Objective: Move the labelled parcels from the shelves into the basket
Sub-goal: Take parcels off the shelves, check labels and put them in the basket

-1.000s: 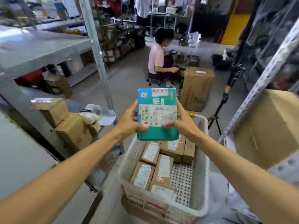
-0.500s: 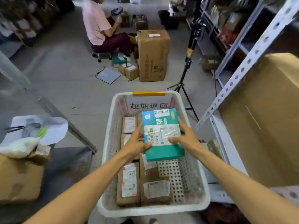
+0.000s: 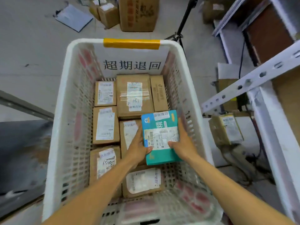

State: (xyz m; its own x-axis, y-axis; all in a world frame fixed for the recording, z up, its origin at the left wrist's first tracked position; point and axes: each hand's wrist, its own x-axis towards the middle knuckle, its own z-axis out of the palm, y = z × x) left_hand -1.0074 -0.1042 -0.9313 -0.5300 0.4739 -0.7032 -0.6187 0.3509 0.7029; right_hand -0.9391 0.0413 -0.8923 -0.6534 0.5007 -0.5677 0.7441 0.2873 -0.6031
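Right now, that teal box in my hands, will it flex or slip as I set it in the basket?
Probably stiff: the teal box shows flat faces and straight edges between the left hand and right hand. Likely light, since a side grip carries it. Its glossy label may be slippery.

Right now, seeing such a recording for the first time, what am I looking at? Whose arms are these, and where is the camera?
No machine: a person wears one camera on the head, so it looks down along their own arms. The left hand and right hand hold a teal parcel by its sides, inside the white basket. Brown labelled parcels lie on the basket's floor. A metal shelf with another parcel stands at the right. Whether the teal parcel rests on the floor, I cannot tell.
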